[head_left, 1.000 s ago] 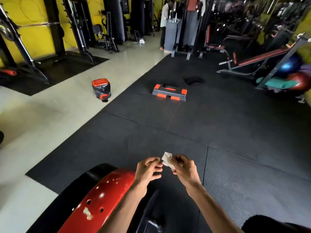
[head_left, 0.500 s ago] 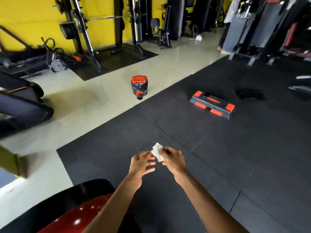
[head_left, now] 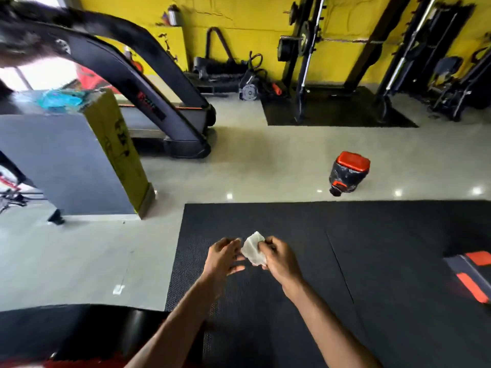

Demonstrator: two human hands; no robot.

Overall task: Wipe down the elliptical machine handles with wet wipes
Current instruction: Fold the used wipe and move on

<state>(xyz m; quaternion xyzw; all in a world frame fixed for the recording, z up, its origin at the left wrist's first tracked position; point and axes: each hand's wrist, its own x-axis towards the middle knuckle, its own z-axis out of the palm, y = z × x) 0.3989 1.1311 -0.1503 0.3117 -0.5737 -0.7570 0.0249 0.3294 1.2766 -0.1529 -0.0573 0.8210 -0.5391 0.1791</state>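
1. At lower centre of the frame, above a black rubber mat (head_left: 372,248), the right hand (head_left: 279,258) pinches a crumpled white wet wipe (head_left: 253,248) between thumb and curled fingers.
2. The wipe juts up and left from that hand, toward the left hand (head_left: 223,257), whose fingers are spread loosely just beside it; contact is unclear.
3. At centre right, a red-lidded bin (head_left: 349,172) stands on pale floor.

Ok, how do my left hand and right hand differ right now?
The right hand has its fingers curled, pinching the white wipe; the left hand is spread open and grips nothing. Whether the left hand touches the wipe is unclear. Both hover over the black mat.
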